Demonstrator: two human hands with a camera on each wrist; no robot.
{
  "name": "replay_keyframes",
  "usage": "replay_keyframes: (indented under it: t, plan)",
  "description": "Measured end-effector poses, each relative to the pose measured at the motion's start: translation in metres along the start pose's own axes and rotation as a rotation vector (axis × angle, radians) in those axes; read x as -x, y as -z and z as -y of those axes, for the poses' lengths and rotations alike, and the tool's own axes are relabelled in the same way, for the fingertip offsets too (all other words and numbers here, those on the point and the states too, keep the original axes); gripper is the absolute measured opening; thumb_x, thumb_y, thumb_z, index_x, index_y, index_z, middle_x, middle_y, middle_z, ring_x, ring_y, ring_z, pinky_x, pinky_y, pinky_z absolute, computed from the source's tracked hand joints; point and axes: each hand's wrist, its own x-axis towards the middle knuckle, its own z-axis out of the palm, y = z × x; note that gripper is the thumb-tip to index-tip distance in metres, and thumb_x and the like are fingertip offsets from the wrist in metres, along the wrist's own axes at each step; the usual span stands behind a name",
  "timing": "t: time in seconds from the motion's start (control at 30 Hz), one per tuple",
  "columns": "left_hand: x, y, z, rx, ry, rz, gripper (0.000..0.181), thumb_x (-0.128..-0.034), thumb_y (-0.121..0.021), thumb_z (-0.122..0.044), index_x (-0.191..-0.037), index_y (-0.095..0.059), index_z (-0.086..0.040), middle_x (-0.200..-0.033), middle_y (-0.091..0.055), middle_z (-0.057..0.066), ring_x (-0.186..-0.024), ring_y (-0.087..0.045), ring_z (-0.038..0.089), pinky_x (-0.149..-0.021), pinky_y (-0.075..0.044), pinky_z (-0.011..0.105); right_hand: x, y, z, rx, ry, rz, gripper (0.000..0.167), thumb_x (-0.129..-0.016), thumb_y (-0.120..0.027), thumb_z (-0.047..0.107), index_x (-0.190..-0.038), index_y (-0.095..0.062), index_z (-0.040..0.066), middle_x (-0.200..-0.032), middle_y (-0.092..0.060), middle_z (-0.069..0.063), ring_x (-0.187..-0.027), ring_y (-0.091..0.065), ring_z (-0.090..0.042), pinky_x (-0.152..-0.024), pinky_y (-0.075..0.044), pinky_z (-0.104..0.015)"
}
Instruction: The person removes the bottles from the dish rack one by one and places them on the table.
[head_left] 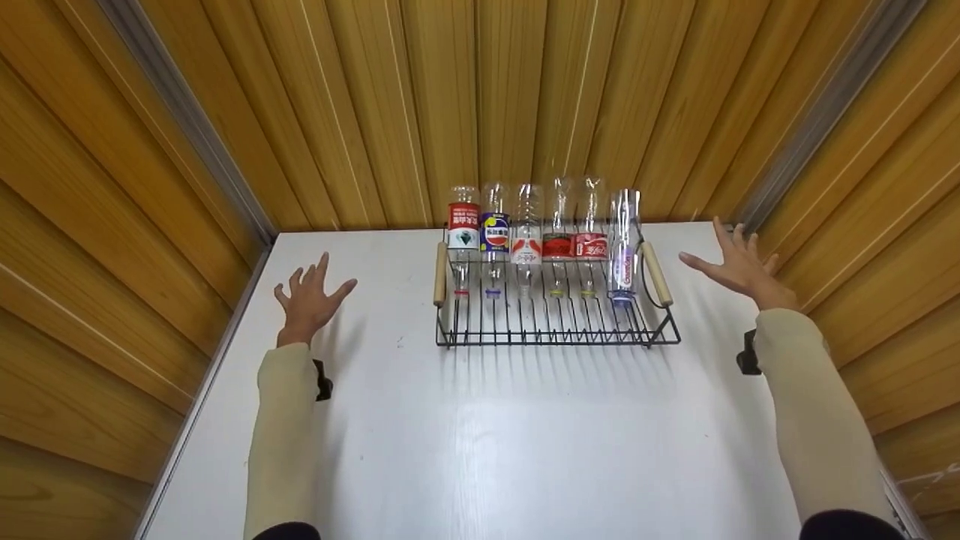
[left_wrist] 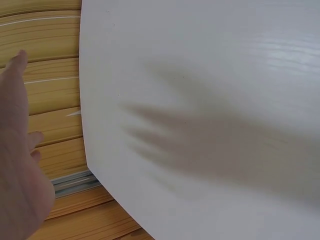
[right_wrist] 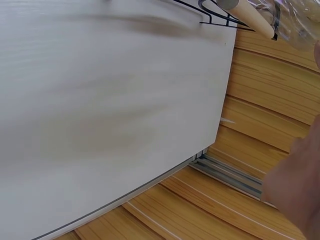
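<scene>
Near the back of the white table a black wire rack (head_left: 541,343) holds several clear plastic bottles in a row, caps toward the front. A red-and-white labelled bottle (head_left: 463,226) is leftmost, with a blue-labelled bottle (head_left: 495,232) beside it. At the right end sits a bottle with a blue cap (head_left: 623,255). My left hand (head_left: 309,300) hovers over the table left of the rack, fingers spread, holding nothing. To the rack's right, my right hand (head_left: 742,266) is raised with spread fingers, also holding nothing. Neither hand touches the rack.
Wooden handles stand at the rack's left (head_left: 440,274) and right (head_left: 656,274) ends. Wood-patterned panels (head_left: 502,97) wall the back and both sides of the table (head_left: 480,450). Grey metal strips run along the corners.
</scene>
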Motion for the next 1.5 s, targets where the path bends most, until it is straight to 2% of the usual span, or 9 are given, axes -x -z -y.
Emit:
replay_keyframes:
  t: [0.17,0.33,0.53,0.7,0.87,0.97,1.13,1.33,1.5]
  plan:
    - [-0.001,-0.002,-0.003,0.102,0.024,-0.003,0.092,-0.0975,-0.048,-0.067,-0.166,-0.009,-0.02,-0.166,-0.028,0.023,-0.153,-0.016,0.046,-0.119,0.0,0.071,-0.004,0.001,0.001,-0.062,0.002,0.036,0.106,-0.097,-0.043,0.071,-0.161,0.018,0.012,-0.162,0.022,-0.032,-0.144,0.02,-0.065,-0.105,0.013,-0.087]
    - [-0.002,-0.002,-0.011,0.219,0.022,-0.021,0.088,-0.0979,-0.049,-0.066,-0.166,-0.015,-0.021,-0.161,-0.038,0.023,-0.149,-0.026,0.045,-0.116,-0.011,0.064,-0.005,0.001,0.006,-0.195,0.024,0.109,0.103,-0.098,-0.043,0.067,-0.16,0.022,0.018,-0.166,0.024,-0.024,-0.15,0.018,-0.058,-0.11,0.003,-0.084]
    - [-0.003,-0.004,-0.02,0.303,-0.005,-0.005,0.084,-0.0982,-0.052,-0.063,-0.165,-0.021,-0.022,-0.156,-0.045,0.024,-0.147,-0.031,0.044,-0.115,-0.015,0.061,-0.007,-0.004,0.01,-0.299,0.05,0.152,0.097,-0.1,-0.044,0.063,-0.16,0.022,0.027,-0.167,0.027,-0.017,-0.151,0.02,-0.054,-0.112,0.003,-0.084]
    - [-0.004,-0.005,-0.026,0.318,-0.028,0.042,0.083,-0.099,-0.052,-0.062,-0.164,-0.021,-0.021,-0.156,-0.046,0.024,-0.15,-0.03,0.046,-0.118,-0.013,0.066,-0.008,-0.006,0.013,-0.322,0.069,0.161,0.094,-0.102,-0.046,0.059,-0.162,0.018,0.024,-0.168,0.023,-0.018,-0.153,0.016,-0.053,-0.114,-0.001,-0.082]
    - [-0.006,-0.007,-0.032,0.369,-0.05,0.088,0.081,-0.0993,-0.053,-0.061,-0.164,-0.023,-0.023,-0.156,-0.046,0.023,-0.15,-0.032,0.044,-0.121,-0.007,0.071,-0.011,-0.006,0.016,-0.325,0.06,0.178,0.096,-0.102,-0.046,0.059,-0.162,0.018,0.02,-0.168,0.023,-0.02,-0.153,0.017,-0.052,-0.115,0.001,-0.08]
    - [-0.007,-0.009,-0.037,0.424,-0.055,0.118,0.08,-0.0992,-0.055,-0.06,-0.164,-0.025,-0.024,-0.157,-0.044,0.023,-0.151,-0.031,0.042,-0.123,-0.012,0.068,-0.014,-0.007,0.018,-0.329,0.064,0.185,0.097,-0.102,-0.047,0.058,-0.162,0.018,0.019,-0.168,0.023,-0.019,-0.154,0.017,-0.051,-0.116,0.002,-0.079]
    - [-0.006,-0.018,-0.045,0.488,-0.085,0.17,0.079,-0.0986,-0.058,-0.057,-0.163,-0.028,-0.023,-0.157,-0.044,0.024,-0.151,-0.031,0.042,-0.121,-0.027,0.064,-0.017,-0.012,0.021,-0.343,0.073,0.187,0.095,-0.103,-0.05,0.053,-0.163,0.016,0.018,-0.168,0.017,-0.023,-0.155,0.01,-0.052,-0.117,-0.003,-0.078]
    - [-0.006,-0.028,-0.058,0.514,-0.127,0.23,0.075,-0.0983,-0.062,-0.053,-0.161,-0.032,-0.027,-0.154,-0.048,0.021,-0.147,-0.038,0.039,-0.119,-0.034,0.061,-0.021,-0.016,0.025,-0.353,0.045,0.207,0.094,-0.103,-0.05,0.051,-0.164,0.011,0.015,-0.166,-0.003,-0.036,-0.152,-0.008,-0.058,-0.118,-0.015,-0.076]
    - [-0.006,-0.038,-0.068,0.532,-0.173,0.285,0.073,-0.0991,-0.062,-0.05,-0.162,-0.031,-0.027,-0.153,-0.05,0.02,-0.145,-0.043,0.039,-0.118,-0.035,0.062,-0.025,-0.02,0.028,-0.372,0.062,0.21,0.09,-0.105,-0.051,0.045,-0.164,0.006,0.01,-0.164,-0.012,-0.037,-0.15,-0.019,-0.058,-0.121,-0.024,-0.068]
